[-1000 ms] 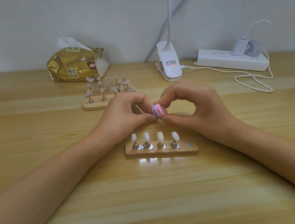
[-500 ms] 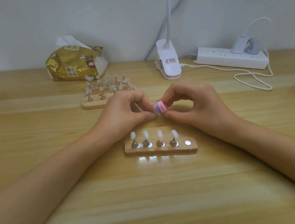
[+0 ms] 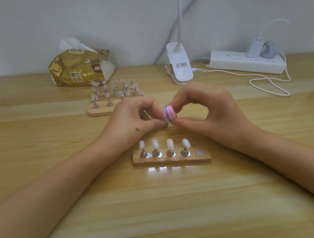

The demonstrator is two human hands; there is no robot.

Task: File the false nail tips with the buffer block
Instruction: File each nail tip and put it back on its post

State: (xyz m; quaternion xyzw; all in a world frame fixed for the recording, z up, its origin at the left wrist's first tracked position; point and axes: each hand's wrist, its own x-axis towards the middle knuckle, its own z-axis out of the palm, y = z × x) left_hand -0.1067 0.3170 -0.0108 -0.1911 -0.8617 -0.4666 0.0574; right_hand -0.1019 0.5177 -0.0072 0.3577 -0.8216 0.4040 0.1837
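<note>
My right hand (image 3: pixel 208 112) pinches a small pink-and-purple striped buffer block (image 3: pixel 170 113) between thumb and fingers, above the table's middle. My left hand (image 3: pixel 132 121) is curled with thumb and fingertips meeting right against the block; a false nail tip held there is mostly hidden. In front of both hands lies a wooden stand (image 3: pixel 172 160) with several white nail tips (image 3: pixel 169 143) upright on metal pegs; its rightmost peg spot (image 3: pixel 200 152) is bare.
A second wooden stand (image 3: pixel 99 111) with several nail tips sits behind my left hand. A gold tissue pack (image 3: pixel 79 71) is at the back left. A white clip lamp base (image 3: pixel 180 66), a power strip (image 3: pixel 246 61) and its looped cord (image 3: pixel 266 83) lie back right.
The buffer block has shifted slightly up and tilted between my right fingers while rubbing against what my left hand holds. Both hands stay in nearly the same place.
</note>
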